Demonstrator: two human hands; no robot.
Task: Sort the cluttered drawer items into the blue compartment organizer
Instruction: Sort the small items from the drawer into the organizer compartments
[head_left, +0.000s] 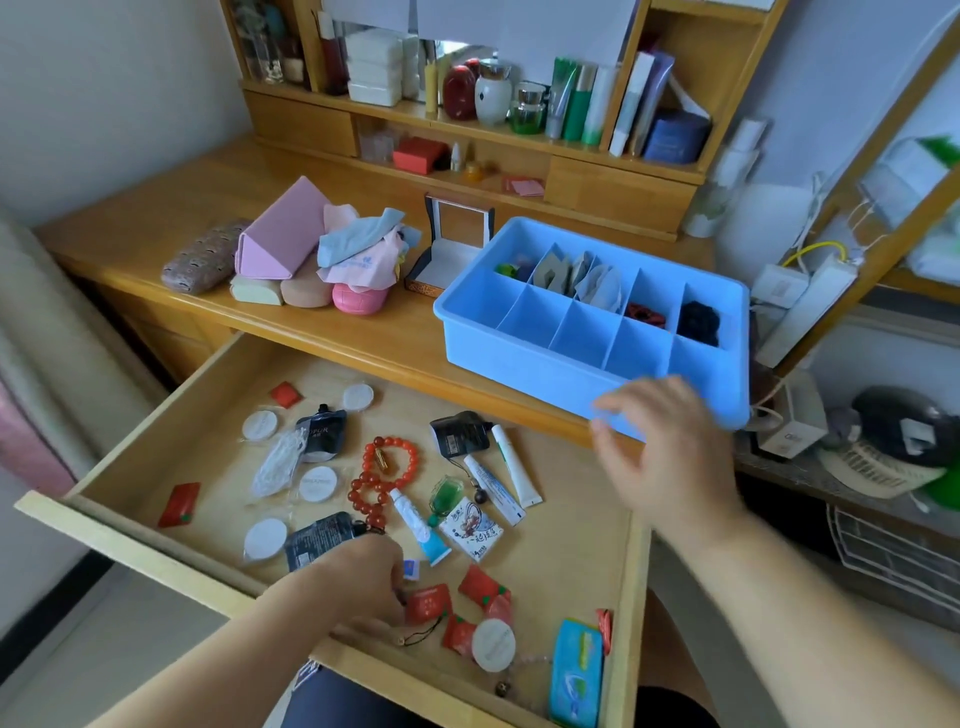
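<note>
The blue organizer (597, 332) sits on the counter (363, 322) above the open drawer (571, 545) — its near row is bare, its far row partly filled. The left hand (358, 577) reaches down among the drawer's clutter, fingers curled by a red packet (428, 603) — whether they grip anything I cannot tell. The right hand (670, 457) hovers beside the organizer, fingers spread.

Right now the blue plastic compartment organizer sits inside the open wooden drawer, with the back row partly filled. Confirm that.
Wrong on one point: the blue plastic compartment organizer sits on the wooden desktop, behind the open wooden drawer, not inside it. The head view shows this. Its back row is indeed partly filled.
</note>
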